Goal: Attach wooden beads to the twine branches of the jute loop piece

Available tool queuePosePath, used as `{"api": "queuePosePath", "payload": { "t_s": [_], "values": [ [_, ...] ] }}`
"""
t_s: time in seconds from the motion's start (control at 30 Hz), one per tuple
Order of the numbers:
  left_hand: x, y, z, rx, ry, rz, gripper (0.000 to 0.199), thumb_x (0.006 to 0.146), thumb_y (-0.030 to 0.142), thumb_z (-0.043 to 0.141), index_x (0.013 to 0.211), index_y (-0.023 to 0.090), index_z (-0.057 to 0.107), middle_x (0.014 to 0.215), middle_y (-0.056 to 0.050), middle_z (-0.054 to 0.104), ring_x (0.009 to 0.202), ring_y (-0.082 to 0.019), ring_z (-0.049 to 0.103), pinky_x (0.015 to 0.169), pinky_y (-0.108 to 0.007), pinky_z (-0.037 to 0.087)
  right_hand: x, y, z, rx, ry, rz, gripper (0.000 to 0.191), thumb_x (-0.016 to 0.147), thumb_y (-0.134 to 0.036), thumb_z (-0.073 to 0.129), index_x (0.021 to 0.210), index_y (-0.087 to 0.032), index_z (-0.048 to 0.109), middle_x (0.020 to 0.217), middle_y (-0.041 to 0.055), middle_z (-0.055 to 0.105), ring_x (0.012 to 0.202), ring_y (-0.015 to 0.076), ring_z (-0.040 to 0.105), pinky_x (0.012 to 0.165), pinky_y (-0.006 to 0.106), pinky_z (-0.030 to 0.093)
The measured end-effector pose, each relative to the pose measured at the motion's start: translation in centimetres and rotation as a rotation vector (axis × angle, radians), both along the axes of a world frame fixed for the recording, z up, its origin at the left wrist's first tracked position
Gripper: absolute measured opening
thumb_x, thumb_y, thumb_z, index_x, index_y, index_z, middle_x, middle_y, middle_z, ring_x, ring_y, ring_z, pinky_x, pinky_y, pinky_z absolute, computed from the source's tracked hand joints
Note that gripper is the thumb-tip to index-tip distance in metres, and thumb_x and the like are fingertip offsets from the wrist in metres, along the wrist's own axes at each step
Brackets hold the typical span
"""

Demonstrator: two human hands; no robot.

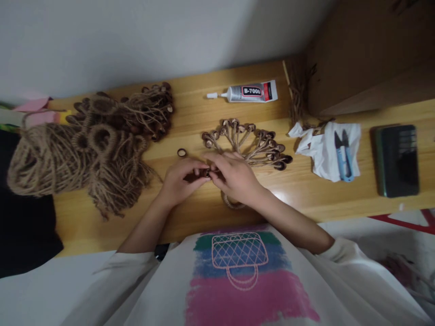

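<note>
My left hand [181,181] and my right hand [234,176] meet over the middle of the table, fingertips pinched together. Between them is a small dark brown piece [207,172], mostly hidden by the fingers. Behind my right hand, several jute cords tipped with brown shell-like pieces [268,144] fan out over the wood. A wrapped cord loop [231,202] shows partly below that hand. Just beyond my left hand lies a small round brown piece [181,152] with a pale middle.
Bundles of jute cord [50,156] with brown tips pile up at left. A glue tube [253,92] lies at the back. To the right are blue thread snips [344,156] on white plastic [322,149], a dark phone-like device [397,160] and a cardboard box [367,59].
</note>
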State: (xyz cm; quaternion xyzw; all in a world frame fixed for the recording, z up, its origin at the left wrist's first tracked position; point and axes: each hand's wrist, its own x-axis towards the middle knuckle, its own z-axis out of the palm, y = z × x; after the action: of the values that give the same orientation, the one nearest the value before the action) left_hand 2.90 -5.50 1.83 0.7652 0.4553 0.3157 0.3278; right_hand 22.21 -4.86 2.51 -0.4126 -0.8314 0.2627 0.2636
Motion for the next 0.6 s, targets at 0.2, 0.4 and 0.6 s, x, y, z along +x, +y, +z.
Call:
{"api": "queuePosePath", "payload": {
  "t_s": [0.2, 0.4, 0.6],
  "values": [
    [-0.2, -0.1, -0.2, -0.042, 0.011, 0.020, 0.023, 0.085, 0.040, 0.068, 0.095, 0.020, 0.069, 0.074, -0.001, 0.067, 0.063, -0.014, 0.061, 0.059, -0.026, 0.050, 0.2, 0.1, 0.1, 0.002, 0.025, 0.019, 0.032, 0.089, -0.015, 0.050, 0.120, -0.009, 0.056, 0.098, 0.0103, 0.068, 0.094, 0.0224, 0.059, 0.084, 0.036, 0.046],
    [-0.2, -0.1, -0.4, -0.008, 0.006, 0.025, 0.024, 0.084, 0.040, 0.070, 0.097, 0.020, 0.068, 0.075, 0.001, 0.068, 0.064, -0.012, 0.061, 0.059, -0.023, 0.050, 0.5, 0.2, 0.3, -0.066, 0.008, 0.049, 0.035, 0.088, -0.015, 0.049, 0.123, -0.013, 0.054, 0.104, 0.0100, 0.068, 0.097, 0.0235, 0.058, 0.086, 0.039, 0.046],
    [-0.2, -0.1, -0.1, -0.053, 0.046, 0.057, 0.028, 0.084, 0.043, 0.069, 0.098, 0.019, 0.068, 0.079, 0.000, 0.071, 0.064, -0.011, 0.062, 0.059, -0.022, 0.050, 1.4, 0.5, 0.9, 0.045, 0.070, 0.057, 0.030, 0.087, -0.019, 0.048, 0.115, -0.015, 0.060, 0.104, 0.0094, 0.065, 0.098, 0.0231, 0.055, 0.086, 0.038, 0.044]
  ]
}}
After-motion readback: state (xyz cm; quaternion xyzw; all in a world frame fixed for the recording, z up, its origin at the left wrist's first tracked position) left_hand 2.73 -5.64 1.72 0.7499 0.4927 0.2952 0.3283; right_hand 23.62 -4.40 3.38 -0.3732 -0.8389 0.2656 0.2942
